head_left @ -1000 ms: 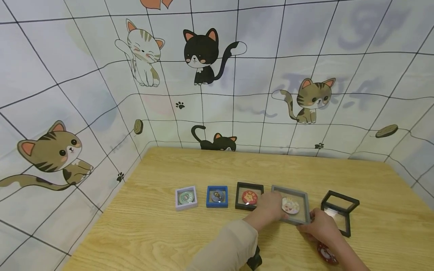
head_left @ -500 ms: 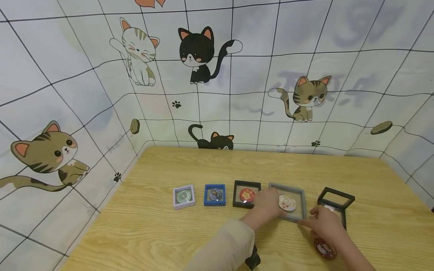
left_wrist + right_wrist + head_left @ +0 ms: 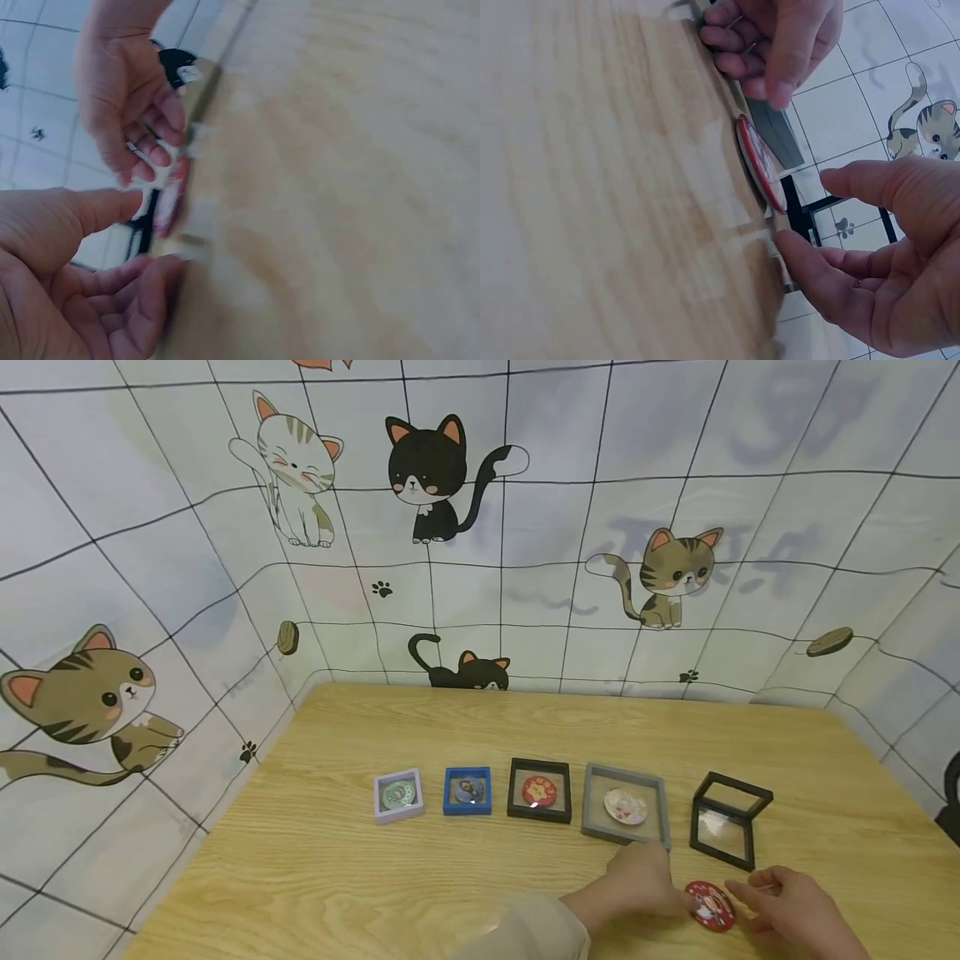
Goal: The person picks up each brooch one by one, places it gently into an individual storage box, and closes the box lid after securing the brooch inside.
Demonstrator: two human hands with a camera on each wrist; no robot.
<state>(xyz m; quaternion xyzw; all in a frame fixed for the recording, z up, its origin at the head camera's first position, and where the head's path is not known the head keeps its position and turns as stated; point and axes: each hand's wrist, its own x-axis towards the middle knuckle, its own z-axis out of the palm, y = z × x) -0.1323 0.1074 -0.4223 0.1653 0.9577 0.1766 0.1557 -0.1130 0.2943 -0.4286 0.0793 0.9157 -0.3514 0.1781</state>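
A round red button badge point(image 3: 711, 906) lies flat on the wooden table. My left hand point(image 3: 647, 878) is at its left side, and my right hand point(image 3: 798, 906) is at its right. In the right wrist view, a small gap separates the badge point(image 3: 763, 166) from the left hand point(image 3: 780, 45). There the thumb and fingers of the right hand point(image 3: 900, 262) are spread apart beside the badge, holding nothing. The left wrist view has the left hand point(image 3: 82, 277) with relaxed, parted fingers. Behind the badge stands a black display frame point(image 3: 722, 835), hinged open, its clear film bare.
Left of the black frame, a row of closed display frames holds one badge each: grey point(image 3: 624, 839), black point(image 3: 539, 816), blue point(image 3: 467, 810) and lilac point(image 3: 399, 816). A cat-print wall covering point(image 3: 547, 543) rises behind the table point(image 3: 337, 877). A dark object point(image 3: 951, 797) shows at the right edge.
My left hand has left the grey frame and come toward the red badge. My right hand has drawn back to the badge's right side, uncovering the open black frame.
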